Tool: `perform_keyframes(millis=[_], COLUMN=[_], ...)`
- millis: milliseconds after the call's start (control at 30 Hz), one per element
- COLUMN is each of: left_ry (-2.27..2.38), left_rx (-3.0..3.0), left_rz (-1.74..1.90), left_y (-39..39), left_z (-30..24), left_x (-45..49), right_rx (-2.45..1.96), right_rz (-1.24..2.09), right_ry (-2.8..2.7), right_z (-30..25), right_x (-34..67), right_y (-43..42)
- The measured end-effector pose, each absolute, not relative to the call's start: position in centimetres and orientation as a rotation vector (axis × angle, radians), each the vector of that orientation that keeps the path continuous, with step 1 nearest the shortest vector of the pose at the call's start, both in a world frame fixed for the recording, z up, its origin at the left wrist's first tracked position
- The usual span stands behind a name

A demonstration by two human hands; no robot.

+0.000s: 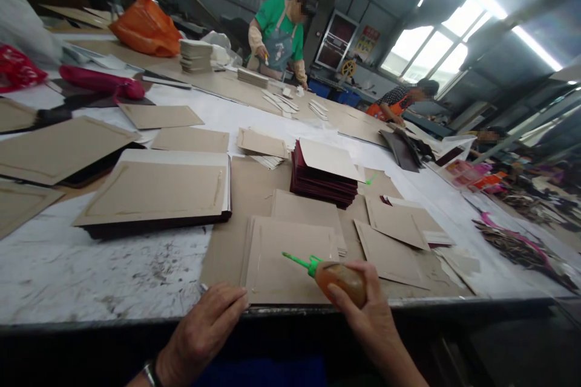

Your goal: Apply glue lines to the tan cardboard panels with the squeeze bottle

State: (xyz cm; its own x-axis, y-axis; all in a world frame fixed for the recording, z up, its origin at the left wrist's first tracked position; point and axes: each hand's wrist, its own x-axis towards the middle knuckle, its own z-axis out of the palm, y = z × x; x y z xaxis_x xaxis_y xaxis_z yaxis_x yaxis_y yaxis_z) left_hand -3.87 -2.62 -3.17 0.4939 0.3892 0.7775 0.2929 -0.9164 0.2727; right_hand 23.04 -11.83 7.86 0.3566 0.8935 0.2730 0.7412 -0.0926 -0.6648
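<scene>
My right hand (374, 320) grips a squeeze bottle (342, 283) of amber liquid, probably glue. Its green nozzle (297, 260) points left, above a tan cardboard sheet (290, 272) at the table's front edge. A thin shiny line runs down near that sheet's left side. My left hand (204, 326) lies at the table edge by the sheet's lower left corner, fingers pressed together. A small pale tip shows behind it; whether the hand holds it is hidden. Behind the sheet lies another tan sheet (308, 208), and beyond that a stack of dark red pieces (322, 184) topped with a pale board.
A large stack of boards (157, 187) stands at left, and loose tan sheets (393, 224) lie at right. Farther back are an orange bag (145, 27) and a pink pouch (102, 81). Across the table a person in green (276, 36) works; others are at right.
</scene>
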Motion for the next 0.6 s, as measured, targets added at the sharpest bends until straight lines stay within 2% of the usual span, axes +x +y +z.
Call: perform_keyframes(millis=[267, 600], left_ry=[0.602, 0.612], left_rx=[2.651, 2.696], left_rz=[1.440, 1.400], left_y=[-2.4, -2.5], left_z=[-2.0, -1.3], left_x=[-3.6, -3.8], right_rx=[-1.559, -1.576], right_rz=[0.111, 0.329], right_ry=[-1.742, -1.936], right_z=[8.2, 10.7], right_x=[20.6, 20.1], right_y=[-4.5, -8.3])
